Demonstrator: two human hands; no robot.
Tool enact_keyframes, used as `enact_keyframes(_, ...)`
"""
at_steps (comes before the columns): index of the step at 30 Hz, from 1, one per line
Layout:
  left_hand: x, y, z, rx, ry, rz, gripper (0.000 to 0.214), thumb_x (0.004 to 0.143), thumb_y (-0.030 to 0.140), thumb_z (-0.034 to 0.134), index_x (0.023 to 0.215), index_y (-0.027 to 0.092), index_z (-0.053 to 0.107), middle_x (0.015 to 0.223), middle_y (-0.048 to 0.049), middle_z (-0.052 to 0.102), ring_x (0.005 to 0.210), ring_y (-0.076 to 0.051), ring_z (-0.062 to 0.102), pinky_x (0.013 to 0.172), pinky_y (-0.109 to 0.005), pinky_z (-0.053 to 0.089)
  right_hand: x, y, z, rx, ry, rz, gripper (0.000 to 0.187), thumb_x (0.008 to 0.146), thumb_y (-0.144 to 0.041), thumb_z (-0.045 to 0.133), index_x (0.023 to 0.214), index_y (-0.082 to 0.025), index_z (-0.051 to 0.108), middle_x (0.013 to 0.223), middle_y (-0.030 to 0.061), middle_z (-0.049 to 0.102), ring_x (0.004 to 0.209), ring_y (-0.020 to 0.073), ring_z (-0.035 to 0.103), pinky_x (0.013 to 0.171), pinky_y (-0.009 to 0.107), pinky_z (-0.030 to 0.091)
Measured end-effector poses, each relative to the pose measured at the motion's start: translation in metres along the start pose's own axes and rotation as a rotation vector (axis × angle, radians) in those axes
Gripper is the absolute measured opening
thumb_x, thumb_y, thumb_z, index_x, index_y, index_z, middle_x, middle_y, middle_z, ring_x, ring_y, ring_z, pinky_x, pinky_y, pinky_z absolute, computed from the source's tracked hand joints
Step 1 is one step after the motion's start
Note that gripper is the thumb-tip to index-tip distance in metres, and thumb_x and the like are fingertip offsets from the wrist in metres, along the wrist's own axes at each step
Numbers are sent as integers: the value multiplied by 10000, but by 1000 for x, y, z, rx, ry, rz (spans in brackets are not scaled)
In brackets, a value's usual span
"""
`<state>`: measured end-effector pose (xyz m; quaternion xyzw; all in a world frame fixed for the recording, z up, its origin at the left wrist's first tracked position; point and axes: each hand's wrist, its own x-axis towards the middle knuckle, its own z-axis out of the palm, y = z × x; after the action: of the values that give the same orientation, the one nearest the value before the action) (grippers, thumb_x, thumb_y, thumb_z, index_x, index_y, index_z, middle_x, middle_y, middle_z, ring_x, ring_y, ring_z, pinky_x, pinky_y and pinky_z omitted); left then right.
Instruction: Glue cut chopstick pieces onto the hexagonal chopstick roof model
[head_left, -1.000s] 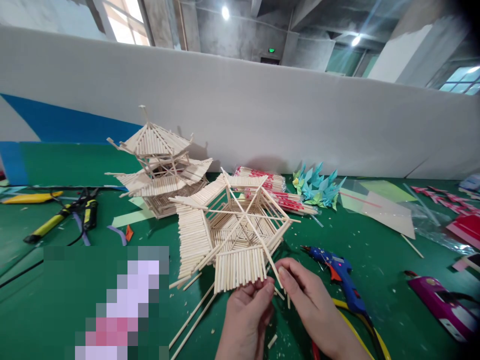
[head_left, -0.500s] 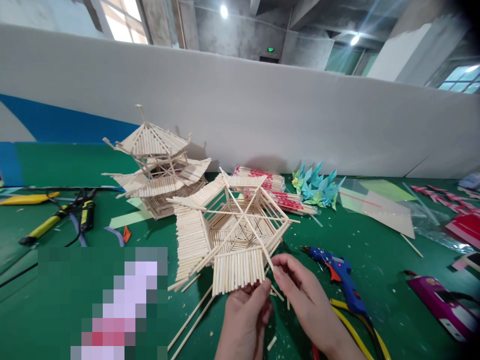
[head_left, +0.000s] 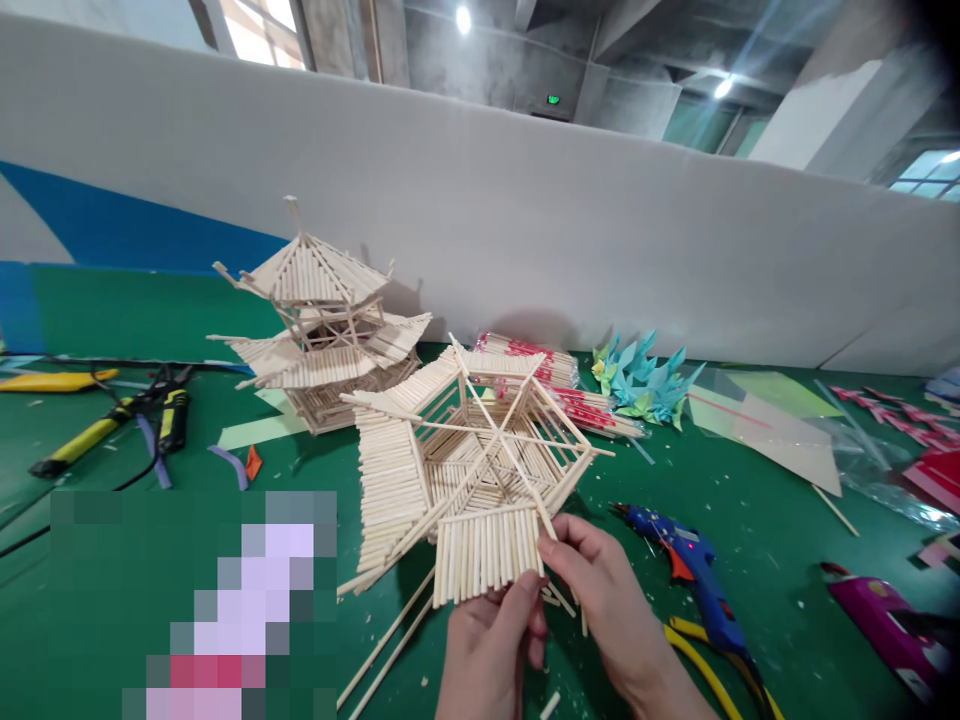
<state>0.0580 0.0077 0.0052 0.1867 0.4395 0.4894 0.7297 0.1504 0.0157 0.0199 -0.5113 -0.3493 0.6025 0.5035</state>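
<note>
A six-sided pagoda roof frame made of wooden sticks [head_left: 499, 432] stands in front of me, with rows of sticks laid over some of its sides. My left hand [head_left: 491, 640] is closed at the lower edge of the front stick panel [head_left: 484, 555], thumb on top and fingers beneath. Beside it, my right hand [head_left: 604, 600] pinches a wooden stick at the panel's right corner, where a roof beam [head_left: 527, 480] comes down. The fingertips of both hands are close together and partly cover the stick ends.
Behind to the left stands a finished-looking stick pagoda [head_left: 322, 330]. A blue glue gun [head_left: 694, 565] lies right of my hands, near yellow-handled pliers [head_left: 709, 665]. Bagged sticks [head_left: 525, 360], folded paper pieces [head_left: 645, 375], a purple tool [head_left: 877, 625] and yellow-black pliers [head_left: 97, 440] surround the work.
The view has shifted slightly, so most things sit a little to the right. Both hands keep their hold at the front panel, and the right fingers have moved slightly toward the panel's edge.
</note>
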Motion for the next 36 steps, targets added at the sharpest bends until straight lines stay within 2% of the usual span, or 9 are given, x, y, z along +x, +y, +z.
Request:
enact_keyframes(4,2,1,-2,48,41,25,361,503,403,715,396,107,538,376,24,459,356,-51,380,373,-170,258,0,3,2,113,-56,60,175,797,-279,491,656,-176,480,427,-56,471,364,86,457,383,197,361)
enact_keyframes(13,6,-3,-2,3,49,34,346,472,398,738,447,109,549,375,33,465,346,-44,378,349,-154,265,1,-2,7,267,-84,104,160,777,-239,530,644,-154,505,475,-19,560,387,93,518,376,197,398)
enact_keyframes(23,7,-4,-2,-46,60,25,354,463,397,747,580,96,602,364,42,467,330,-37,375,322,-138,276,1,-2,5,272,-79,124,154,738,-261,573,646,-156,510,490,-24,556,380,96,521,370,203,406)
enact_keyframes(31,7,-5,-4,-74,41,14,284,492,329,747,564,101,594,390,36,477,351,-36,377,340,-138,285,3,1,5,237,-66,102,145,748,-265,557,665,-158,506,480,-28,540,379,97,506,360,187,367)
enact_keyframes(36,4,-4,-1,-78,19,14,261,491,305,743,553,101,593,403,43,462,366,-40,354,337,-148,267,0,-2,3,196,-49,77,178,760,-300,545,656,-163,498,527,-38,508,449,89,473,421,185,355)
